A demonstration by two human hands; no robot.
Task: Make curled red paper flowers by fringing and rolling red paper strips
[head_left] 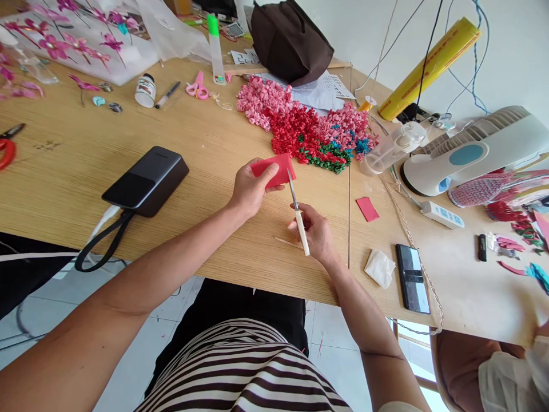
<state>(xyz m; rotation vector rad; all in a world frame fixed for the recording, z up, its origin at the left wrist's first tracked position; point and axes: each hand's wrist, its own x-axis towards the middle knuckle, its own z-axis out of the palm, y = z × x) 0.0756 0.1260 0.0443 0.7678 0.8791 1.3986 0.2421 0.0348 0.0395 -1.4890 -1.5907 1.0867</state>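
Observation:
Above the table, my left hand (250, 189) pinches a red rectangular piece (271, 170), thumb on top and fingers beneath; whether it is paper or fabric I cannot tell. My right hand (316, 233) is closed around scissors (301, 232) with cream handles. Their metal blades point away from me and meet the right end of the red piece, where a narrow strip stands at the edge. A smaller red piece (368, 209) lies on the table to the right. Beyond my hands sits a heap of pink, red, green and blue ribbon-like flowers (295, 126).
A black power bank (146, 180) with a cable stands at left. To the right lie a phone (412, 278), a folded tissue (380, 268), a power strip (441, 214) and a white fan (476, 154). Another person (493, 372) sits at lower right. Pink scissors (197, 87) lie farther back.

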